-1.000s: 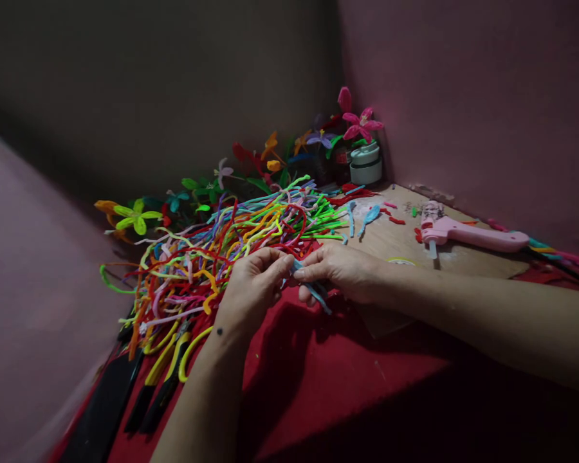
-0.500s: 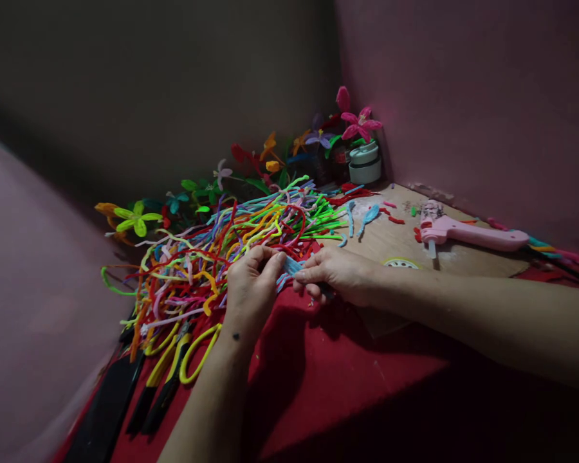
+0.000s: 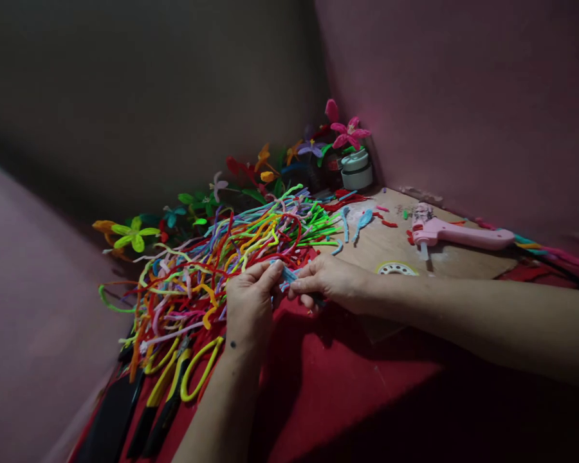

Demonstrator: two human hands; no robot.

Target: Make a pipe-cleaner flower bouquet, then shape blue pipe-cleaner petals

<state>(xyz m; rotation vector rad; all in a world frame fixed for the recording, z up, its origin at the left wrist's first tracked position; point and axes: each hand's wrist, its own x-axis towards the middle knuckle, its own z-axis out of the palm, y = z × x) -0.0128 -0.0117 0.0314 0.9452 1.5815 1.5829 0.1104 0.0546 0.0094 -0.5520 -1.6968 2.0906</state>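
Observation:
Between my two hands is a light blue pipe cleaner piece (image 3: 288,276), folded into short side-by-side strands. My left hand (image 3: 252,294) pinches its left end between thumb and fingers. My right hand (image 3: 331,281) grips the other end, fingers curled under it, so part of the piece is hidden. Just behind my hands spreads a big pile of loose pipe cleaners (image 3: 255,231) in many colours. A finished light blue petal shape (image 3: 363,224) and a short blue piece (image 3: 345,225) lie on the board beyond my right hand.
A pink glue gun (image 3: 463,233) rests on the wooden board (image 3: 482,260), near a white-and-yellow ring (image 3: 397,268). Yellow-handled scissors (image 3: 197,376) and pliers (image 3: 159,405) lie at left beside a black flat object (image 3: 110,411). Pipe cleaner flowers (image 3: 136,234) and a jar (image 3: 357,170) line the wall.
The blue piece, earlier with an end hanging below my right hand, now lies stretched between both hands. My fingers have shifted along it. The whole view has tilted slightly.

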